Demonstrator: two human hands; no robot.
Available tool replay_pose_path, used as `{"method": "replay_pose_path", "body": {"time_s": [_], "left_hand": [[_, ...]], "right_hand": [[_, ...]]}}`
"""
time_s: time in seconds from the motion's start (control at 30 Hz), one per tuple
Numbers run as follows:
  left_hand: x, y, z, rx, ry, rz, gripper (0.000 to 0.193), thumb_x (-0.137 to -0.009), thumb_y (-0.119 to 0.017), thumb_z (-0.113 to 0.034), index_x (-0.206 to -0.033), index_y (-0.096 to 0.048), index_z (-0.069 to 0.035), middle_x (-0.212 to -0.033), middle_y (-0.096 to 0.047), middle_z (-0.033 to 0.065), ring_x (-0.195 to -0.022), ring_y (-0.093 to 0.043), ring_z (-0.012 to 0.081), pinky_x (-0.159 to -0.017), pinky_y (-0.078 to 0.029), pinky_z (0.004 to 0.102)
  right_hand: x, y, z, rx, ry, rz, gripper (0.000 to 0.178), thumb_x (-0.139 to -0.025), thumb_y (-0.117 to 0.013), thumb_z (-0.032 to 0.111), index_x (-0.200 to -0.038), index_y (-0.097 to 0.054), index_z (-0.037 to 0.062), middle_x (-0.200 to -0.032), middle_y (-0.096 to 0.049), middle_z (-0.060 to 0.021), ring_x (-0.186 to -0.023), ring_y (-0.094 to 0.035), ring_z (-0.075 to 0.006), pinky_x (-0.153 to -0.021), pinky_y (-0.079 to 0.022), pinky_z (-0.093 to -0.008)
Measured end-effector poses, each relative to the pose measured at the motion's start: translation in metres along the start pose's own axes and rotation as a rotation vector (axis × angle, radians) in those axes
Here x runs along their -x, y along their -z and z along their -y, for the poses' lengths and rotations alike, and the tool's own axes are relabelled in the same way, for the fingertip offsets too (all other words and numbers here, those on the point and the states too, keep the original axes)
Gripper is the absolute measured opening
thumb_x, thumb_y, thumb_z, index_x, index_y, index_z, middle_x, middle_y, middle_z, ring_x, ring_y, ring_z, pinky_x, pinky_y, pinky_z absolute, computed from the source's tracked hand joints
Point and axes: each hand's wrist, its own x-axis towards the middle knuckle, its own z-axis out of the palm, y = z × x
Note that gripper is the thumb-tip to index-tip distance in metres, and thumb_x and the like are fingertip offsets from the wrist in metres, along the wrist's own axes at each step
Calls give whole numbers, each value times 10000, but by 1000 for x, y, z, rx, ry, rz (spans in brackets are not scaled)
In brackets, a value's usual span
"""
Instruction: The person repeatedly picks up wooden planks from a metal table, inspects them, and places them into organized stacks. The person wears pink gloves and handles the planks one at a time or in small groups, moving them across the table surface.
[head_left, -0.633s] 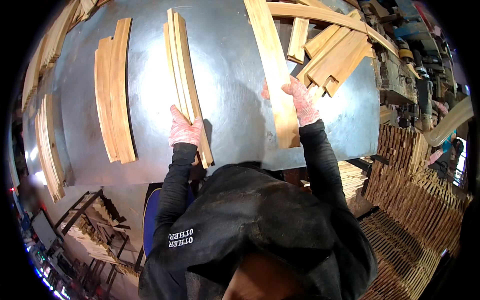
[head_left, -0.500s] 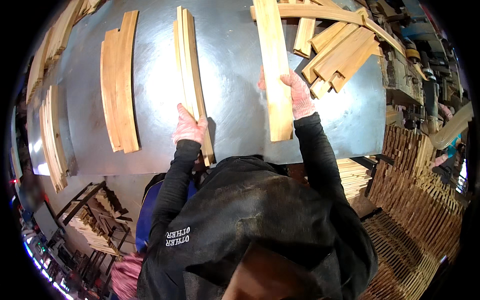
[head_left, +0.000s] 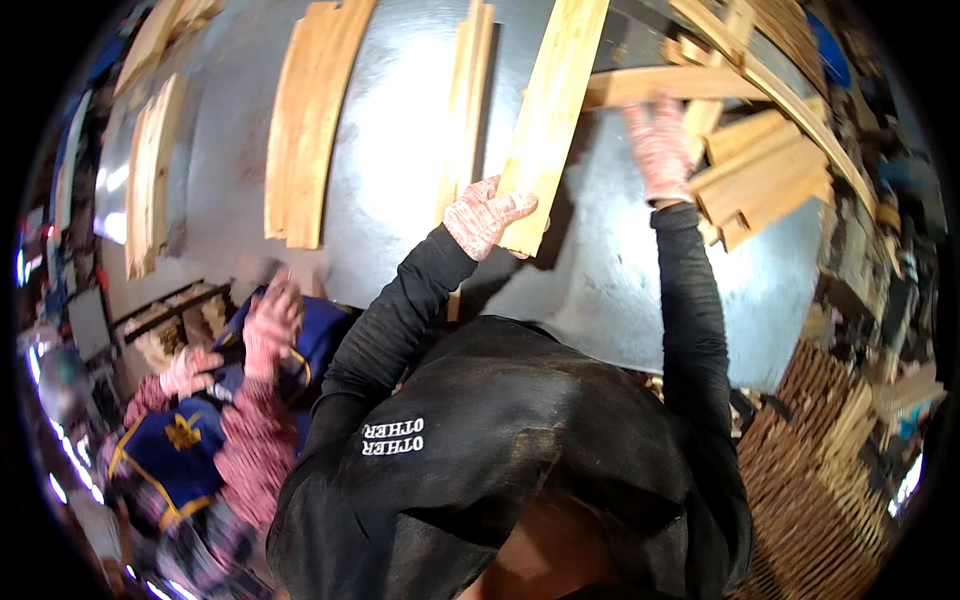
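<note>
My left hand (head_left: 485,218), in a pink knitted glove, grips a long flat wooden board (head_left: 555,110) near its lower end, thumb on top. The board slants up and away to the right above the metal table. My right hand (head_left: 660,155), gloved alike, is open with fingers spread and slightly blurred. It reaches over a curved wooden strip (head_left: 700,84) at the edge of a loose pile of boards (head_left: 765,180). Left of the held board lies a narrow stack of strips (head_left: 465,100), partly hidden behind my left hand.
The shiny metal table (head_left: 390,150) carries another board stack (head_left: 315,130) and a strip stack (head_left: 152,180) farther left. At lower left, a co-worker's gloved hand (head_left: 272,325) is close to the table edge. Stacked wood (head_left: 830,460) stands at lower right.
The long board has passed from my right hand to my left, which has left the narrow strip stack. My right hand has moved to the pile. A co-worker shows more at lower left.
</note>
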Motion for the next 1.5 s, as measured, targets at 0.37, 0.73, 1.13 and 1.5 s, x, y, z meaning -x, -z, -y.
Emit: {"method": "replay_pose_path", "body": {"time_s": [0.37,0.73,1.13,1.5], "left_hand": [[59,112,1,188,79,-670,322,-879,-663,-133,-1155,-592,18,-975,-672,87,-888,-624,162,-817,-509,322],[74,187,28,-1020,611,-990,602,-783,-714,-426,-1255,-541,-95,-1165,-630,186,-1057,-624,344,-926,-482,443],[41,-2,0,-298,89,-173,696,-880,-707,-297,-1453,-379,-78,-1139,-623,138,-1008,-610,213,-834,-531,323],[32,-22,-38,-301,553,87,471,-799,-738,-180,-1202,-556,-19,-958,-659,84,-843,-603,149,-792,-514,288]], "right_hand": [[-79,-91,-50,-548,-365,-204,800,-791,-786,285,-1331,-354,-117,-1227,-578,-213,-1060,-606,-291,-905,-487,-346],[44,-30,-34,-759,-277,-120,420,-944,-580,217,-1275,-483,-23,-1135,-612,-156,-975,-614,-243,-848,-514,-354],[108,-28,39,-931,-468,95,315,-917,-648,181,-1162,-547,10,-954,-644,-68,-840,-582,-140,-763,-507,-307],[-180,48,-52,966,553,222,1038,-646,-796,486,-1476,-296,111,-1474,-384,-178,-1391,-314,-354,-1146,-197,-524]]}}
